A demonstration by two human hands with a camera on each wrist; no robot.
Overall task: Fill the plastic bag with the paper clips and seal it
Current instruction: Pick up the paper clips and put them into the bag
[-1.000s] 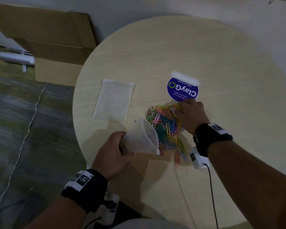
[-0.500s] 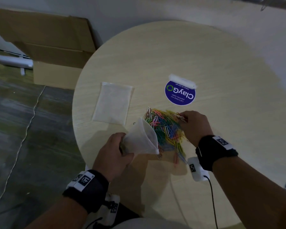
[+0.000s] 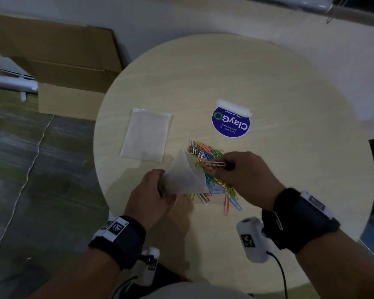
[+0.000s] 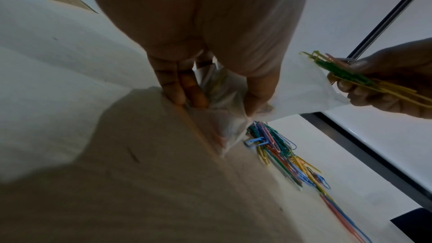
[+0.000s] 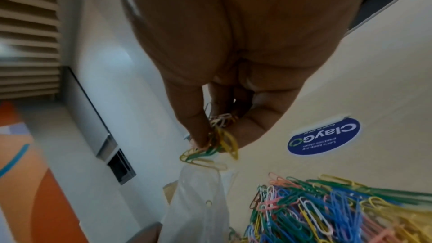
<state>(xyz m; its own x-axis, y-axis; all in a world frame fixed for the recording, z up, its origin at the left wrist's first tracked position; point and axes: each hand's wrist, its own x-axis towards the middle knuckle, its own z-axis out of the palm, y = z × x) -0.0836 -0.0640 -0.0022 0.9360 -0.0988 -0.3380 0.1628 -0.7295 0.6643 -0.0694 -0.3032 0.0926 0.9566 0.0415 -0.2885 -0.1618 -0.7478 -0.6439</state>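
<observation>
My left hand (image 3: 148, 188) grips the bottom of a clear plastic bag (image 3: 185, 175), tilted with its mouth open toward the right. My right hand (image 3: 242, 173) pinches a bunch of paper clips (image 3: 207, 164) right at the bag's mouth. In the left wrist view my left fingers (image 4: 180, 88) pinch the bag (image 4: 224, 103), and the right hand (image 4: 388, 80) holds yellow and green clips (image 4: 346, 75) at its rim. The right wrist view shows the pinched clips (image 5: 215, 147) just above the bag (image 5: 201, 206). A pile of coloured paper clips (image 3: 216, 184) lies on the round table (image 3: 289, 169) under both hands.
A second flat plastic bag (image 3: 146, 134) lies on the table to the left of the pile. A blue round ClayGo sticker (image 3: 230, 124) sits beyond it. Cardboard boxes (image 3: 58, 67) stand on the floor at the far left. A white wall runs behind the table.
My right hand picked a bunch of clips out of the pile and carried it left to the bag's mouth. The left hand kept holding the bag open in place.
</observation>
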